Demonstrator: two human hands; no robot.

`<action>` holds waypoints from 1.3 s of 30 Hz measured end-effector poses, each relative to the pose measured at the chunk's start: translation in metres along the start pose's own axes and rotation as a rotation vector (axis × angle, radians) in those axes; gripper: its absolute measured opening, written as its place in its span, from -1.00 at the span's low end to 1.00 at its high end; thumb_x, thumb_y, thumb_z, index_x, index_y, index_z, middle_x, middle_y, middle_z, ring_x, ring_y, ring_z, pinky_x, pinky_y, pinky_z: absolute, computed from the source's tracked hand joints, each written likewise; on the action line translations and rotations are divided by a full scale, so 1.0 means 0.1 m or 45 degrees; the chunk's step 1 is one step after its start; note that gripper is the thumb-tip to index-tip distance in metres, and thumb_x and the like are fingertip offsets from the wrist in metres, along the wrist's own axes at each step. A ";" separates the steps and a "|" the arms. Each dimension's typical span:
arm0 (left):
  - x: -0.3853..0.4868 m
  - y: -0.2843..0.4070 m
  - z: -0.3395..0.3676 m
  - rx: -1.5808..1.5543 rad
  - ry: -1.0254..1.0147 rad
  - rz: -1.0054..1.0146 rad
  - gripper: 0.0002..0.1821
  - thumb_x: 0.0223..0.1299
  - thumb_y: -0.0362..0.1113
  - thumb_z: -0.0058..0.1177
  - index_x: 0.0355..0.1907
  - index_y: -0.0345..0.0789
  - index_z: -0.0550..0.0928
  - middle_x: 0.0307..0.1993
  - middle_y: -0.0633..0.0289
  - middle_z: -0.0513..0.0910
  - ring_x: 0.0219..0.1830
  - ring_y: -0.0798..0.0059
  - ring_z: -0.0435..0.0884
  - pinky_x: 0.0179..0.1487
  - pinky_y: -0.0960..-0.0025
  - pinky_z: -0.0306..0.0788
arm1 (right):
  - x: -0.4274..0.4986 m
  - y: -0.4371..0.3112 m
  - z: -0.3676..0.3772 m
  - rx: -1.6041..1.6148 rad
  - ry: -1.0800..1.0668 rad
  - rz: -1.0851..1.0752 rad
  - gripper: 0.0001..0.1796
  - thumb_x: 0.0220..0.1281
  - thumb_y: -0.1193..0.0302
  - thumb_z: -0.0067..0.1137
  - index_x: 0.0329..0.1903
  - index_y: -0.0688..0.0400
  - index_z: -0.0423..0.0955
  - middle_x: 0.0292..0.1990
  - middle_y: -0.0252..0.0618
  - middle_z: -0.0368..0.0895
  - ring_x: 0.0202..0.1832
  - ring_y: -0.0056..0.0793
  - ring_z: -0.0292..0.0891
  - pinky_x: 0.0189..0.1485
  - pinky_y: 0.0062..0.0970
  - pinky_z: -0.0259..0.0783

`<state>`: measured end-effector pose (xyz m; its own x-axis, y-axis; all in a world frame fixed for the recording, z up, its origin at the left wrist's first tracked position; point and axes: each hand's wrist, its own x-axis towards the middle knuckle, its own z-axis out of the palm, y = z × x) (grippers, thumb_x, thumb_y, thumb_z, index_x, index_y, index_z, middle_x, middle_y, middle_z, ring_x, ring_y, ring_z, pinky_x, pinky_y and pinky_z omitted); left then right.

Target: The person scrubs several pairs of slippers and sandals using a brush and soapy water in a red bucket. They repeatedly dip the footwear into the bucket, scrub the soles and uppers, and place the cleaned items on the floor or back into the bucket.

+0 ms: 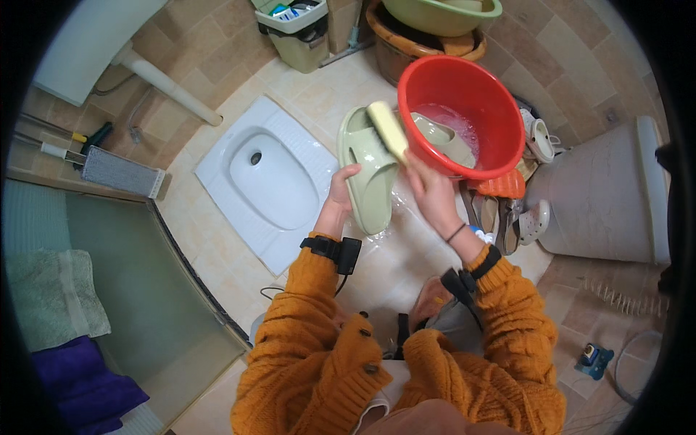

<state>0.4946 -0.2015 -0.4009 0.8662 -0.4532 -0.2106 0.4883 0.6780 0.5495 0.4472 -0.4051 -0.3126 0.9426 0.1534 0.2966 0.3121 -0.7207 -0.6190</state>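
A wet pale green slipper (375, 204) is gripped at its side by my left hand (341, 187), thumb on the edge. My right hand (432, 190) is closed around the handle of a cream scrubbing brush (389, 128), whose bristles face the slipper's strap and seem to touch it. Just beyond my right hand stands a red plastic basin (457, 73). Inside it a second pale green slipper (443, 136) rests partly in sudsy water (462, 122). My right fingers hide the brush's handle end.
A white squat toilet (321, 157) is set in the tiled floor on the left. Several shoes (534, 222) lie right of the basin, beside a large white bin-like container (592, 190). Behind stand a wooden tub (394, 57) and a trash bin (299, 49). Water wets the floor below the slipper.
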 end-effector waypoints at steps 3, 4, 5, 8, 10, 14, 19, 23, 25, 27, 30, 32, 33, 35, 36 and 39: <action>0.00 -0.04 0.03 -0.177 0.204 0.150 -0.26 0.33 0.23 -0.22 0.32 -0.33 0.31 0.17 0.02 0.49 0.16 0.10 0.50 0.25 0.12 0.37 | -0.05 -0.02 0.01 -0.177 -0.094 -0.210 -0.52 0.24 0.31 0.09 0.24 -0.12 0.44 -0.60 -0.06 0.50 -0.57 -0.11 0.51 -0.48 -0.14 0.42; 0.00 -0.05 0.06 -0.071 0.178 0.153 -0.11 0.30 0.43 -0.45 0.37 -0.28 0.25 0.24 0.05 0.43 0.23 0.11 0.43 0.29 0.10 0.33 | -0.04 -0.04 0.01 -0.247 -0.123 -0.191 -0.53 0.24 0.31 0.09 0.24 -0.13 0.45 -0.59 -0.06 0.50 -0.57 -0.12 0.52 -0.49 -0.13 0.42; 0.02 -0.07 0.10 -0.037 0.171 0.120 -0.10 0.29 0.44 -0.46 0.39 -0.29 0.22 0.27 0.05 0.39 0.27 0.13 0.40 0.32 0.11 0.31 | 0.00 -0.06 0.00 -0.330 -0.246 -0.115 -0.54 0.25 0.30 0.09 0.23 -0.14 0.45 -0.58 -0.06 0.51 -0.56 -0.13 0.53 -0.49 -0.13 0.43; 0.03 -0.08 0.23 0.114 0.138 0.097 -0.09 0.31 0.43 -0.57 0.42 -0.26 0.16 0.30 0.07 0.36 0.29 0.16 0.37 0.35 0.13 0.27 | 0.06 -0.09 -0.03 -0.235 -0.061 0.059 -0.57 0.29 0.25 0.05 0.22 -0.13 0.46 -0.58 -0.07 0.49 -0.53 -0.05 0.54 -0.45 -0.08 0.46; 0.03 -0.06 0.31 0.084 0.048 0.145 -0.09 0.30 0.44 -0.62 0.43 -0.25 0.15 0.31 0.08 0.35 0.31 0.18 0.35 0.36 0.14 0.26 | 0.06 -0.06 -0.02 -0.286 -0.096 0.010 -0.56 0.28 0.27 0.07 0.22 -0.13 0.45 -0.56 -0.06 0.49 -0.52 -0.02 0.53 -0.43 -0.07 0.45; 0.03 -0.03 0.36 0.135 0.241 0.116 -0.07 0.27 0.47 -0.62 0.43 -0.22 0.15 0.32 0.10 0.33 0.33 0.21 0.32 0.34 0.17 0.28 | -0.11 0.08 0.07 -0.295 -0.022 -0.132 -0.54 0.24 0.33 0.11 0.23 -0.09 0.45 -0.53 -0.05 0.48 -0.56 -0.07 0.50 -0.49 -0.13 0.43; 0.12 0.02 0.25 0.024 0.291 0.068 -0.12 0.28 0.47 -0.52 0.37 -0.19 0.24 0.24 0.16 0.41 0.23 0.23 0.42 0.27 0.17 0.35 | -0.32 -0.05 0.13 -0.306 -0.052 -0.208 -0.47 0.19 0.35 0.12 0.27 -0.13 0.41 -0.52 -0.05 0.47 -0.59 -0.10 0.50 -0.56 -0.18 0.43; 0.14 0.14 0.09 -0.162 0.409 0.419 -0.14 0.25 0.48 -0.44 0.32 -0.17 0.30 0.15 0.11 0.48 0.13 0.11 0.49 0.20 0.09 0.43 | -0.43 -0.34 0.07 -0.266 -0.545 -0.146 -0.42 0.16 0.32 0.15 0.29 -0.19 0.38 -0.53 -0.01 0.44 -0.64 -0.11 0.46 -0.58 -0.18 0.44; 0.14 0.12 0.06 -0.161 0.434 0.328 -0.19 0.29 0.40 -0.32 0.31 -0.22 0.32 0.15 0.15 0.49 0.13 0.29 0.49 0.19 0.15 0.42 | -0.40 -0.33 0.09 -0.292 -0.430 -0.181 -0.46 0.20 0.31 0.10 0.28 -0.20 0.39 -0.52 -0.05 0.46 -0.63 -0.12 0.46 -0.57 -0.18 0.44; 0.16 0.06 0.07 -0.271 0.507 0.183 -0.21 0.27 0.39 -0.25 0.29 -0.20 0.36 0.12 0.12 0.52 0.10 0.19 0.52 0.17 0.14 0.45 | -0.31 -0.21 0.15 -0.250 -0.238 -0.154 -0.49 0.22 0.31 0.07 0.26 -0.18 0.41 -0.52 -0.04 0.48 -0.62 -0.10 0.47 -0.56 -0.17 0.44; 0.18 -0.02 0.10 -0.210 0.372 0.141 -0.28 0.32 0.29 -0.21 0.28 -0.24 0.36 0.13 0.12 0.51 0.11 0.23 0.51 0.19 0.19 0.41 | -0.26 -0.02 0.27 -0.090 -0.187 0.000 -0.57 0.26 0.32 0.03 0.21 -0.13 0.46 -0.52 0.02 0.53 -0.58 -0.02 0.48 -0.50 -0.10 0.44; 0.18 -0.08 0.11 -0.195 0.320 0.200 -0.28 0.33 0.27 -0.21 0.31 -0.25 0.33 0.12 0.09 0.51 0.11 0.23 0.50 0.20 0.19 0.41 | -0.24 0.06 0.32 -0.182 -0.280 -0.019 -0.59 0.27 0.31 0.02 0.18 -0.13 0.48 -0.57 0.05 0.52 -0.57 -0.01 0.50 -0.47 -0.08 0.45; 0.18 -0.10 0.11 -0.203 0.379 0.185 -0.28 0.33 0.26 -0.20 0.31 -0.26 0.32 0.12 0.09 0.52 0.10 0.22 0.52 0.20 0.19 0.41 | -0.21 0.10 0.31 -0.148 -0.258 -0.063 -0.59 0.27 0.31 0.02 0.18 -0.13 0.48 -0.58 0.05 0.51 -0.56 -0.02 0.51 -0.46 -0.08 0.46; 0.17 -0.11 0.09 -0.165 0.387 0.137 -0.27 0.32 0.28 -0.24 0.27 -0.28 0.36 0.08 0.07 0.55 0.05 0.19 0.56 0.16 0.15 0.45 | -0.18 0.11 0.27 -0.109 -0.440 -0.072 -0.59 0.27 0.31 0.02 0.19 -0.13 0.48 -0.61 0.03 0.50 -0.55 -0.04 0.52 -0.44 -0.08 0.47; 0.17 -0.14 0.08 -0.172 0.400 0.115 -0.27 0.31 0.29 -0.26 0.26 -0.28 0.37 0.08 0.07 0.55 0.03 0.18 0.57 0.14 0.14 0.46 | -0.06 0.18 0.21 -0.077 -0.397 -0.043 -0.60 0.27 0.30 0.01 0.17 -0.10 0.49 -0.56 0.01 0.56 -0.51 -0.08 0.57 -0.38 -0.10 0.50; 0.15 -0.12 0.02 -0.138 0.400 0.137 -0.26 0.26 0.27 -0.26 0.24 -0.30 0.41 0.06 0.02 0.56 0.00 0.12 0.58 0.09 0.09 0.49 | 0.11 0.25 0.05 -0.079 0.008 0.132 -0.62 0.29 0.31 0.01 0.15 -0.06 0.52 -0.49 0.01 0.61 -0.46 -0.11 0.60 -0.35 -0.15 0.51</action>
<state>0.5015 -0.2176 -0.4095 0.8956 -0.1870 -0.4036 0.3861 0.7773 0.4967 0.4661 -0.4181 -0.3288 0.9686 0.0718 0.2379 0.2047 -0.7732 -0.6003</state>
